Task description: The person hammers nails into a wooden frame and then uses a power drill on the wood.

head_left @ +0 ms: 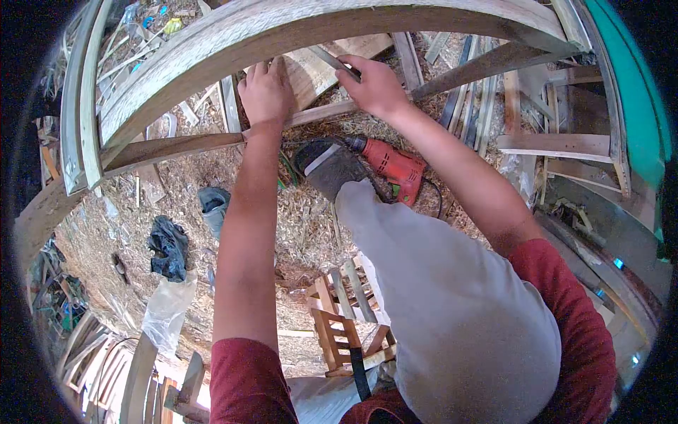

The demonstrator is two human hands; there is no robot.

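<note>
My left hand [268, 95] has its fingers bent over the left end of a pale wooden board [311, 78], gripping it beyond the curved wooden frame. A thin, flat greyish strip [328, 58] is pinched in my right hand [374, 86]. It slants up and left over the board; its exact kind is unclear. Below my hands, a narrow wooden rail [321, 113] crosses the frame. A large curved wooden piece [233, 42] arches in front of both hands. On the floor by my shoe [328, 169] lies a red power drill [392, 166] with its cord.
Wood shavings [282, 226] cover the floor. A black plastic bag [168, 247], a grey shoe [214, 205] and a clear plastic sheet [168, 314] lie at left. Slatted wooden pieces [328, 339] stand near my legs. A green panel [639, 106] borders the right side.
</note>
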